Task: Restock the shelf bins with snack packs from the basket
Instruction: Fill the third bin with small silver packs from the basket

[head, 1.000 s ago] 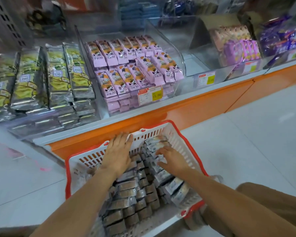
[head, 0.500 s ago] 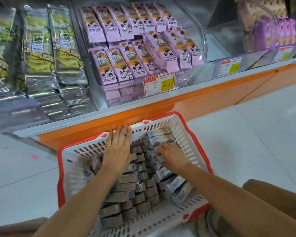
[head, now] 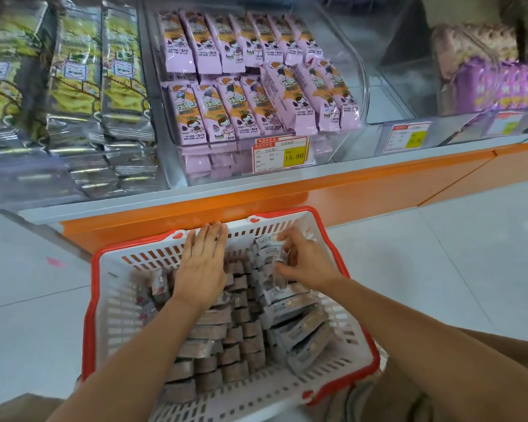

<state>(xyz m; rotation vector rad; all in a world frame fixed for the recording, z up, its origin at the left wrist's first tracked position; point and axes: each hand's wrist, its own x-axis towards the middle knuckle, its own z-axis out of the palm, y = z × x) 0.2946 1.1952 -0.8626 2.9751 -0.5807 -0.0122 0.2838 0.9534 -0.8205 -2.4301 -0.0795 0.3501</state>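
**Change of state.** The right hand has shifted from the middle of the right-hand row to the far end of the basket. Its fingers and thumb are now curled round a small bundle of snack packs against the far wall. A second ago it only rested on the row. The left hand stays flat and spread on the left-hand rows, fingers straight, tips reaching the far wall. The view has also drawn closer to the shelf.

**Meaning for the task.** The pick-up step appears to have begun. No pack has left the basket yet; the whole load sits there in tight rows, on the floor below the shelf edge. The bundle is probably loose, so outer packs may slip when lifted.

**Destination.** The clear shelf bin directly above holds pink packs in two tiers. The bin to its left holds green-and-silver packs. A bin further right holds purple packs.

**Legible markings.**
- Price tag on the front of the pink bin: "15.80" on a yellow field, under a red header. The smaller lines are not readable.
- Pink packs: a cartoon child and large white characters, apparently "乐吧".
- Second price tag: too blurred to read.
- Basket packs: print is too small to read.
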